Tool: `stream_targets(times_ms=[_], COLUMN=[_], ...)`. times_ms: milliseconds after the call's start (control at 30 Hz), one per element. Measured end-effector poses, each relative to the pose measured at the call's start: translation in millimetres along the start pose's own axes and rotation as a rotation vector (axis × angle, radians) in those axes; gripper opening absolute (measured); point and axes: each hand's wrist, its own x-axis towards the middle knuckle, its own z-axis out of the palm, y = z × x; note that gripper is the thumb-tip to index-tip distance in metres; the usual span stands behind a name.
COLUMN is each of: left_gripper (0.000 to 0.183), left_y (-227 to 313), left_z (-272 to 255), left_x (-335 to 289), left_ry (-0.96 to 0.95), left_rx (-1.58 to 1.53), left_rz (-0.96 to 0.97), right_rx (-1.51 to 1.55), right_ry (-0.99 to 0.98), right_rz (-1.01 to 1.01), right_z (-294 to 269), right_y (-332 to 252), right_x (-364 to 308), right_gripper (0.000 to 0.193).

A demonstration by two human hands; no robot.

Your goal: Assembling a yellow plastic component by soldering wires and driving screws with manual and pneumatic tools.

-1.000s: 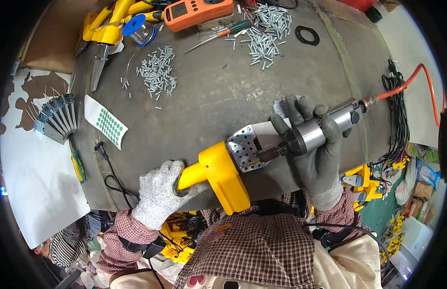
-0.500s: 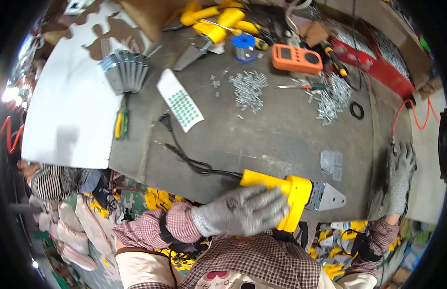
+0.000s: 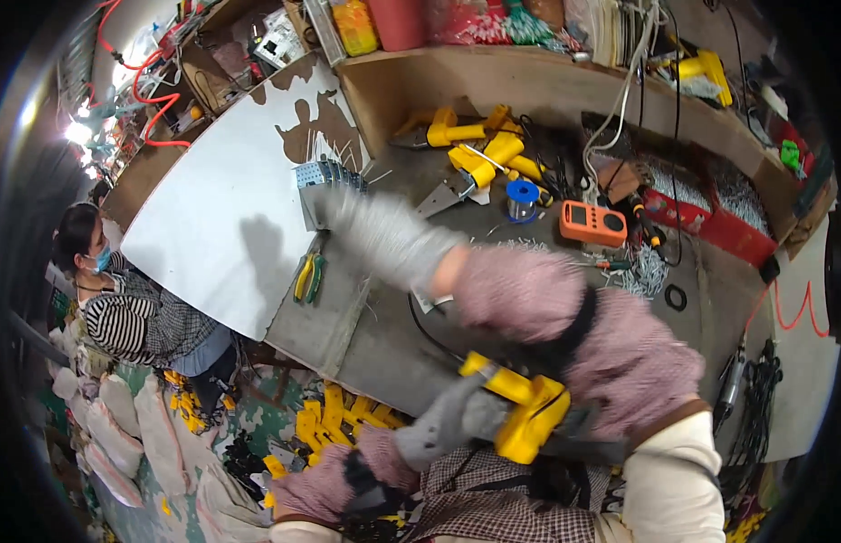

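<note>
In a grey glove, my left hand grips a yellow plastic tool housing at the table's front edge. A black power cord runs up from it, partly behind my right arm. Also gloved, my right hand stretches across to the left, its fingertips at a stack of grey metal blade plates. Motion smears its fingers, so I cannot tell whether it holds a plate. Beside it lie pliers with yellow and green handles. My right forearm hides much of the middle of the table.
At the back are yellow tools, a blue wire spool, an orange multimeter and loose screws. Red bins hold more screws. A cylindrical corded tool hangs at right. A masked co-worker sits at left.
My right hand has swung from the table's right edge across to the metal plates at left. My left hand has shifted from lying on the yellow housing to gripping its handle. The view has turned.
</note>
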Motion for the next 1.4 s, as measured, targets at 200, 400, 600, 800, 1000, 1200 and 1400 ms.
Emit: stream_targets(times_ms=[200,400,600,800,1000,1200,1400], left_gripper=[0.037,0.038,0.053,0.056,0.067,0.042,0.031], left_y=[94.4,198.4,244.7,259.1,253.1,275.4,178.0], left_z=[134.9,-1.8,-38.6,-30.7,-13.1,-73.9,-2.5], left_x=[27.8,105.8,98.0,75.6,103.9,43.9,25.7], left_ry=[-0.071,0.392,0.451,0.312,0.191,0.891,0.465], left_rx=[1.561,2.286,2.546,2.687,2.755,2.697,0.869], left_rz=[-0.045,1.255,0.791,0.772,0.654,0.537,0.936], right_rx=[-0.431,-0.529,-0.604,-0.802,-0.743,-0.687,0.528], right_ry=[0.164,-0.202,-0.426,-0.533,-0.673,-0.129,0.035], right_rz=[0.126,0.676,0.757,0.779,0.862,0.414,0.744], right_z=[-229.2,-235.7,-228.3,-211.9,-205.3,-182.1,-126.3], right_y=[62.9,104.5,161.0,170.3,191.3,79.3,-8.6], right_x=[-41.4,-209.9,-229.1,-194.4,-192.8,-184.9,-178.1], right_gripper=[0.023,0.017,0.023,0.023,0.025,0.022,0.027])
